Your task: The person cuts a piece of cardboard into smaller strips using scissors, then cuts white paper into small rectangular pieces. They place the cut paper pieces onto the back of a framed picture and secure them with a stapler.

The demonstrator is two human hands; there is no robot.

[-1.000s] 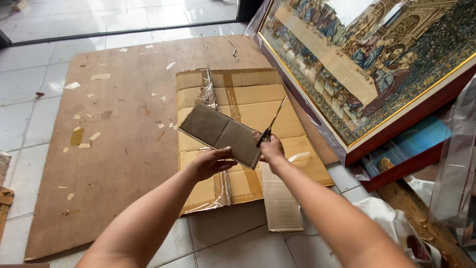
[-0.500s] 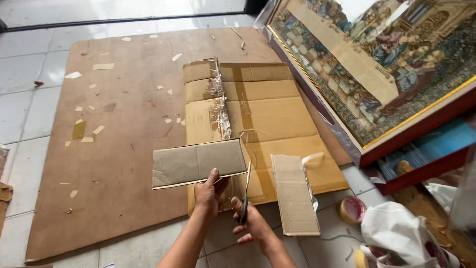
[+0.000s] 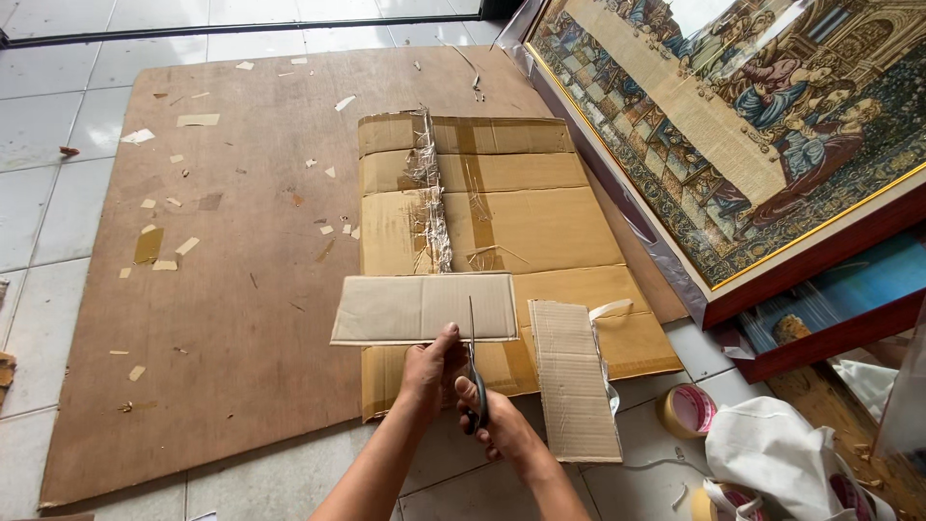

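Head view, left hand (image 3: pixel 432 364) gripping cardboard strip (image 3: pixel 424 309), scissors (image 3: pixel 474 371)

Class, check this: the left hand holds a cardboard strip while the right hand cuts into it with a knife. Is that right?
Not quite. The head view shows the right hand cutting with scissors, not a knife. The left hand does hold the cardboard strip.

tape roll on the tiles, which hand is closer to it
Right. The right hand, holding the scissors, is just left of the tape roll across the cardboard strip. The left hand, gripping the cardboard piece, sits farther left.
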